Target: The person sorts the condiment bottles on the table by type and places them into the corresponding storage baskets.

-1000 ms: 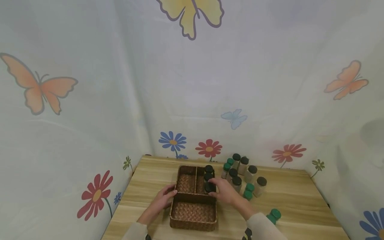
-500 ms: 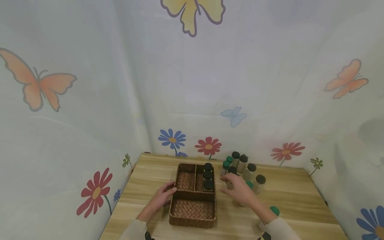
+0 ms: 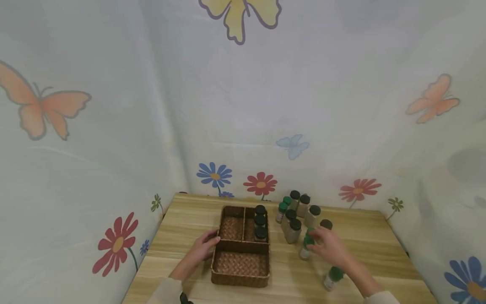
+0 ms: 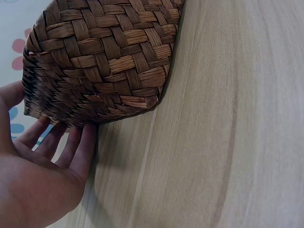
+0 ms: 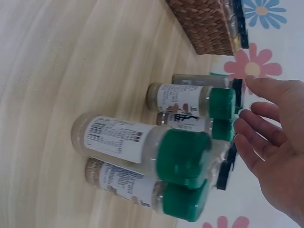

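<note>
A brown woven divided basket (image 3: 240,279) stands on the wooden table. My left hand (image 3: 202,248) holds its left side, thumb at the rim; in the left wrist view its fingers (image 4: 84,149) lie against the outer wall. Three black-capped jars (image 3: 260,220) stand in the basket's back right compartment. My right hand (image 3: 332,249) is beside a green-capped spice bottle (image 3: 305,252), partly covering it in the head view. In the right wrist view this hand's fingers (image 5: 259,126) are loosely bent with nothing between them, near several green-capped bottles (image 5: 183,154).
Several black-capped jars (image 3: 292,233) and smaller green-capped bottles (image 3: 282,211) stand to the right of the basket. More green-capped bottles (image 3: 333,278) are nearer the front right. A curtain (image 3: 243,105) printed with flowers and butterflies hangs behind the table (image 3: 197,207).
My right hand let go of a black-capped jar in the back right compartment and moved right to the green-capped bottles. My left hand stays at the basket's left side.
</note>
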A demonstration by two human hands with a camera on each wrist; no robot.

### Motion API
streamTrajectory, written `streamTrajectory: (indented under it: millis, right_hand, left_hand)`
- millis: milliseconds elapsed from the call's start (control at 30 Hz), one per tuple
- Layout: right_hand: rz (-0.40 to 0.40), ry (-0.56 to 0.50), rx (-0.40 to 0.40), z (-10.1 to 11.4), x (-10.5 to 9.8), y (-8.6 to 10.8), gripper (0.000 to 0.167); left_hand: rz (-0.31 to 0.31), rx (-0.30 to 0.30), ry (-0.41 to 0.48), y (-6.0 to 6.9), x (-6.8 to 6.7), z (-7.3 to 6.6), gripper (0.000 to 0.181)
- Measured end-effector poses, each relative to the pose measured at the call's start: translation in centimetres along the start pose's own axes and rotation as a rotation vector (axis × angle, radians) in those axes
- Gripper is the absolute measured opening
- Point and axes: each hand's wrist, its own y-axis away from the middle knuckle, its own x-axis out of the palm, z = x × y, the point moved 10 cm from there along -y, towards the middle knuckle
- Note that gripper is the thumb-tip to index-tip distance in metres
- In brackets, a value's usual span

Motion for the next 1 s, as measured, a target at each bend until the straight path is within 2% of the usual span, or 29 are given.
streamTrajectory:
  millis: [100,233,400,600,800,1000]
  right_hand:
    - [0.002,-0.004,0.025,-0.5,0.3,0.0,0.035]
    - [-0.009,-0.002,0.016,-0.7,0.8,0.2,0.034]
    - [-0.020,0.027,-0.016,-0.9,1.4,0.0,0.033]
    - [-0.027,0.030,0.003,-1.2,1.5,-0.1,0.034]
    - [0.006,0.038,0.029,-1.3,1.9,0.0,0.034]
    - [0.022,0.024,-0.039,0.2,1.7,-0.6,0.030]
  left_hand:
    - [0.021,0.007,-0.006,-0.1,0.0,0.0,0.058]
    - [0.041,0.011,-0.021,-0.1,0.2,0.0,0.059]
    - [0.021,0.010,-0.032,0.1,0.0,-0.1,0.059]
    - [0.014,0.009,-0.023,0.1,0.1,-0.3,0.060]
    - [0.023,0.007,-0.012,0.4,0.3,-0.4,0.058]
    - [0.011,0.012,-0.007,0.4,0.1,-0.7,0.057]
